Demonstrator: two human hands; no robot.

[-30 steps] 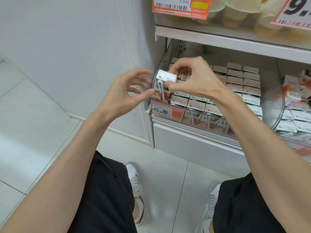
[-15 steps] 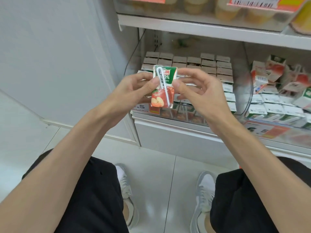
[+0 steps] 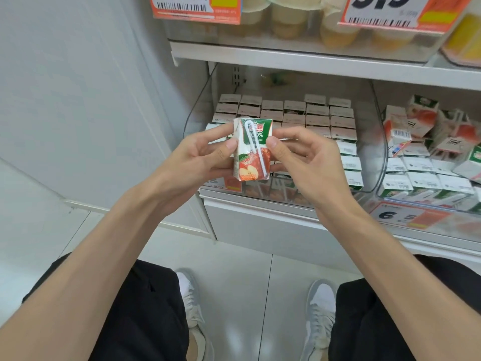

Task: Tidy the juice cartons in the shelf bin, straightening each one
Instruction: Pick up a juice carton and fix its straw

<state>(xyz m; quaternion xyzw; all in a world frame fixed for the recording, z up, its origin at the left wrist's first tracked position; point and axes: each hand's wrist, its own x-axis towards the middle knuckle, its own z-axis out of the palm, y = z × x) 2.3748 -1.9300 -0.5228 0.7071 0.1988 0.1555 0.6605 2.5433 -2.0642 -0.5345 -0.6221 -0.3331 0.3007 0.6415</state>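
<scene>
A small apple juice carton (image 3: 249, 152) with a white straw on its face stands upright in front of the shelf bin. My left hand (image 3: 201, 157) pinches its left side with thumb and fingers. From the other side my right hand (image 3: 299, 162) grips the right edge. Behind it the clear shelf bin (image 3: 374, 152) holds several rows of cartons (image 3: 317, 118) standing in neat lines, tops showing.
A second clear bin (image 3: 421, 199) to the right holds several cartons lying tumbled at angles. Orange price tags (image 3: 406, 214) hang on the shelf front. Cups of yellow dessert (image 3: 286, 19) fill the upper shelf. A white wall panel (image 3: 78, 100) stands on the left.
The carton was lifted out of the bin's front left corner and turned upright to face me. Both hands now hold it by its sides, closer to me.
</scene>
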